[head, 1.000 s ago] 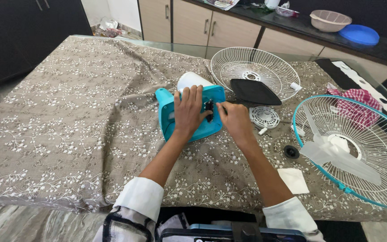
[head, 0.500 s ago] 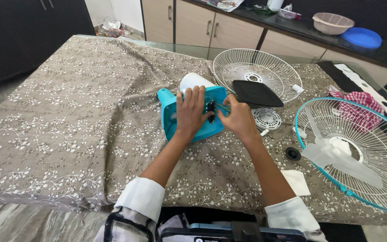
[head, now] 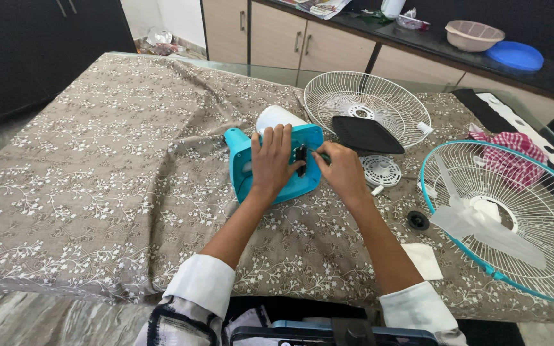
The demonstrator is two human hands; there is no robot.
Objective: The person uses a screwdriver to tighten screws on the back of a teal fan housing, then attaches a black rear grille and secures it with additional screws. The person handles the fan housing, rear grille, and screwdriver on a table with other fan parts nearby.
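Since a moment ago the right hand [head: 341, 172] has shifted slightly, its fingertips drawn back in toward the small black part [head: 301, 157] set in the teal fan housing [head: 276, 165]. Its fingers are bunched as if pinching there, though what they grip is too small to tell. The left hand [head: 270, 160] lies spread flat across the housing, pressing it onto the cloth-covered bench [head: 97, 160]. That housing sits directly under both hands, mid-bench. Just beyond it lies a white fan grille [head: 360, 106], and well to the right a teal-rimmed grille [head: 508, 218].
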